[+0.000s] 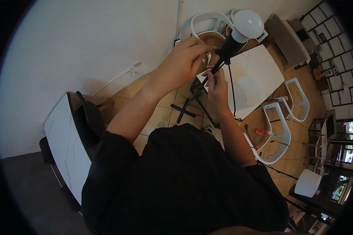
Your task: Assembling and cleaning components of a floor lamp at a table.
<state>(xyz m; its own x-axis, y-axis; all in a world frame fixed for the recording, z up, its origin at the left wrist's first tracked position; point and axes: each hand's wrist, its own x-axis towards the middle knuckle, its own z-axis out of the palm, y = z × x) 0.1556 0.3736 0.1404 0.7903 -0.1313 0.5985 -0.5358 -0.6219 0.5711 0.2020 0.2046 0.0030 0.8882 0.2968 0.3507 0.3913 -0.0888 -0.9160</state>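
Note:
A large white light bulb (pixel 248 24) sits in a black lamp holder (pixel 230 45) at the top of a thin black stand. My left hand (pixel 182 60) is closed, thumb and fingers pinched at the side of the holder's lower end; whatever small part lies between the fingertips is hidden. Lower down, my right hand (pixel 218 89) has its fingers curled round the stand's pole (pixel 203 83). The stand leans up and to the right, above the tiled floor. A black cord (pixel 232 88) hangs from the holder beside my right hand.
Behind the stand is a white table (pixel 259 72) with white-backed chairs around it. A red-handled tool (pixel 264 132) and a cable lie on the nearest chair (pixel 280 145). At left stands a marble-patterned table (pixel 68 147) with a dark chair (pixel 91 115). Dark crossed legs (pixel 183 111) rest on the floor.

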